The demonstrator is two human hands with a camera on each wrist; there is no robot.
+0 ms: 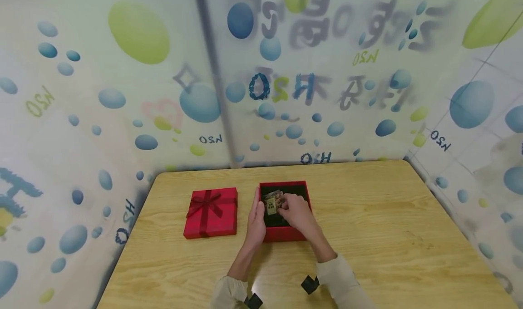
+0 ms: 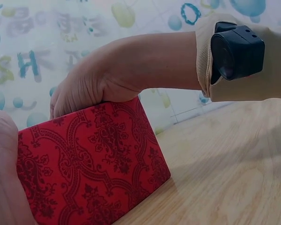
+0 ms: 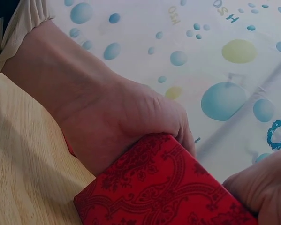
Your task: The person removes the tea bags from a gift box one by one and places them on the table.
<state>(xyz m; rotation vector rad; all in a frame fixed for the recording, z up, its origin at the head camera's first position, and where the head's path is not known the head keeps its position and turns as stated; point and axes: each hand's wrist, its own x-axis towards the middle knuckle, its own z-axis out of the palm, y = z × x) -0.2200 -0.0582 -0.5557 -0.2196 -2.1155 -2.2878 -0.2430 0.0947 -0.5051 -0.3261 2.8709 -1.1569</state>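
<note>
A red gift box (image 1: 284, 234) with a dark inside and a damask pattern stands without its lid on the table. My left hand (image 1: 256, 223) rests along the box's left wall, fingers straight. Over the box, my right hand (image 1: 297, 213) reaches in from the right, its thumb and fingertips pinching the edge of a small packet (image 1: 271, 205) with a pale gold label and dark print. In the left wrist view the box wall (image 2: 98, 164) hides the right fingertips and what they hold.
Left of the box lies its red lid (image 1: 211, 213) with a dark red ribbon bow. Both stand on a light wooden table (image 1: 380, 227). A wall sheet (image 1: 286, 114) with blue and green dots hangs behind the table's back edge.
</note>
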